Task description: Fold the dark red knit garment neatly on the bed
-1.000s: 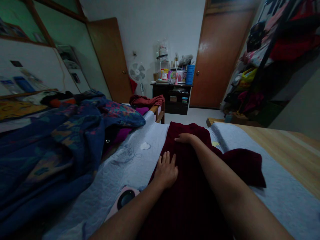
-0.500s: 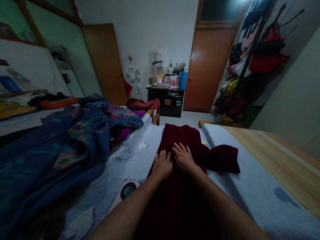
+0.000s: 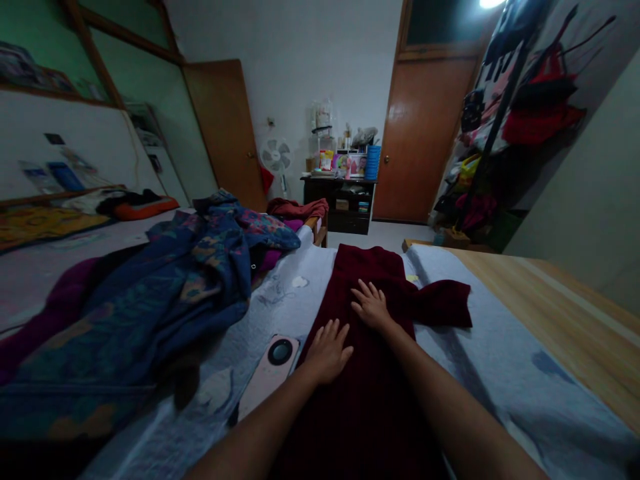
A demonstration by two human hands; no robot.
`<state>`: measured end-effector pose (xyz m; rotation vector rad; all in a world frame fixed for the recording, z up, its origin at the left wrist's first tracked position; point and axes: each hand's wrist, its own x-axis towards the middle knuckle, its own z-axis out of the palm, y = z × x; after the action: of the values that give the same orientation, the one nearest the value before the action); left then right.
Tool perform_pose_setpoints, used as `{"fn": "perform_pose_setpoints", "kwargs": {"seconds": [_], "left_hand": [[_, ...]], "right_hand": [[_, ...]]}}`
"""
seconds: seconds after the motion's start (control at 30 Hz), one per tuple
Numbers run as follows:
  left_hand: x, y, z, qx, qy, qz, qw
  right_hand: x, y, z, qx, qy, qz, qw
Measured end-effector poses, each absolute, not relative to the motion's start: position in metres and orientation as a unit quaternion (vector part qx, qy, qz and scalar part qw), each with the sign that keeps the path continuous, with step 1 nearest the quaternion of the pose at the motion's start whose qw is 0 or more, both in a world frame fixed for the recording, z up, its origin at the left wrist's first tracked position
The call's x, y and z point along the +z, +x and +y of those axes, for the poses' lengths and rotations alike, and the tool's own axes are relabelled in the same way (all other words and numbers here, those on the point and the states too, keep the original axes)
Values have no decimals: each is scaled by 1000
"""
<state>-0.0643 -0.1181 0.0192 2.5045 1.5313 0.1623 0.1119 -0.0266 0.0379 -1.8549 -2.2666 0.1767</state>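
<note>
The left hand [image 3: 327, 353] and the right hand [image 3: 371, 307] lie palm down on a maroon knit garment [image 3: 363, 400], their fingers [image 3: 361, 293] extended and slightly parted, gripping nothing. The garment spreads directly beneath the fingers, running from the person's side to beyond the fingertips, with one sleeve [image 3: 445, 303] stretched out to the right of them.

Under it, a light blue sheet [image 3: 280, 300] shows on both sides of the fingers, wrinkled on the left and crossed by a shadowed fold on the right. Farther right of the fingers, a pale wood-grain board [image 3: 540, 280] runs along the sheet's edge. Just left of the left fingers rests a pink phone [image 3: 265, 383] with a round dark camera ring, and farther left is a rumpled blue floral-print garment [image 3: 200, 293].

Well beyond the fingers, the dim room ends in a white wall [image 3: 290, 53] with a standing fan [image 3: 277, 155], a black cabinet [image 3: 337, 217] crowded on top, and a closed brown door [image 3: 425, 133]. To the far right of the fingers, red bags [image 3: 540, 123] hang among piled clothes.
</note>
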Motion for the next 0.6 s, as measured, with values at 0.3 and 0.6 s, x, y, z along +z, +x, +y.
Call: {"fn": "perform_pose_setpoints", "kwargs": {"seconds": [0.3, 0.6], "left_hand": [[8, -61, -147, 94, 840, 531, 60], [9, -60, -151, 110, 841, 530, 8]], "right_hand": [[37, 107, -78, 86, -625, -772, 70], [34, 119, -129, 135, -597, -789, 51]]}}
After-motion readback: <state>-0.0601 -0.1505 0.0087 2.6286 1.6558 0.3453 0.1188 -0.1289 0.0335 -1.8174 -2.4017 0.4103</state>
